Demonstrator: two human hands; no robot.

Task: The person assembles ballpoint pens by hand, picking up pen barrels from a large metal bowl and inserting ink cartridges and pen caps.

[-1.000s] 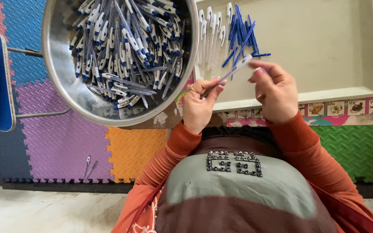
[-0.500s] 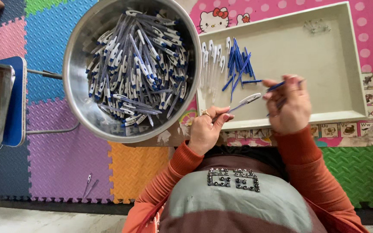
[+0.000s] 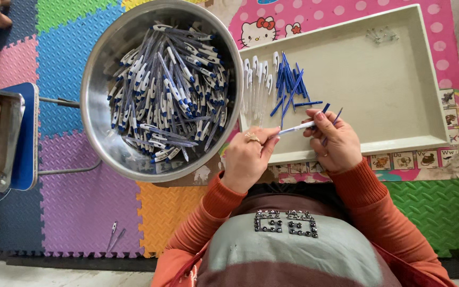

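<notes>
Pen [image 3: 296, 128]: a white barrel with a blue end, held level between both hands just above the near rim of the tray.
Left hand [image 3: 248, 157]: closed on the near end of the pen, fingertips pinched; a ring is worn.
Right hand [image 3: 334, 142]: pinched on the far end of the pen; a thin blue piece is also held, projecting past the fingers.
Tray [image 3: 399, 79]: shallow and beige; white barrels [image 3: 256, 79] and blue parts [image 3: 289, 82] are laid in separate rows at its left end.
Bowl [image 3: 95, 127]: steel, filled with finished blue-and-white pens, just left of the tray.
Floor mat [image 3: 81, 207]: coloured foam tiles; two loose pens [image 3: 115, 235] lie on it.
Handling note: the barrel is best kept straight and gripped near both ends, so that parts are joined without bending.
</notes>
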